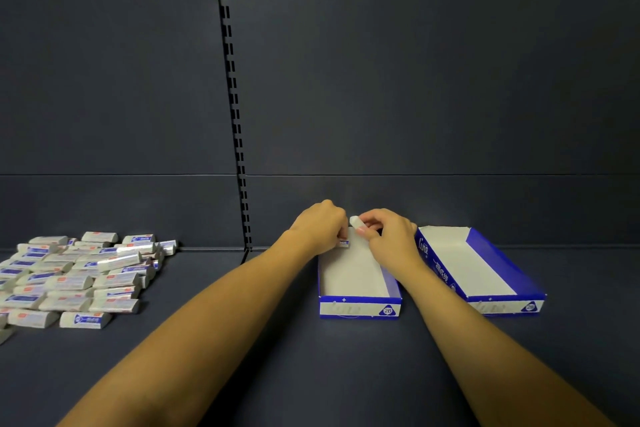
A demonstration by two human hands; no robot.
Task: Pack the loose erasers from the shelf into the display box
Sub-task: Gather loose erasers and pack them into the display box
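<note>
A blue and white display box (360, 308) stands open on the dark shelf, its white floor bare. At its far end both my hands meet. My left hand (320, 224) grips an eraser (343, 243) with a blue label, held low at the box's back left corner. My right hand (384, 230) pinches a white eraser (355, 220) between thumb and fingers just above the back wall. A heap of several wrapped erasers (79, 277) lies on the shelf far to the left.
A second open blue and white box (502, 298) sits to the right, angled, touching my right wrist. A slotted black upright (235, 114) runs down the dark back panel. Bare shelf lies between the heap and the box.
</note>
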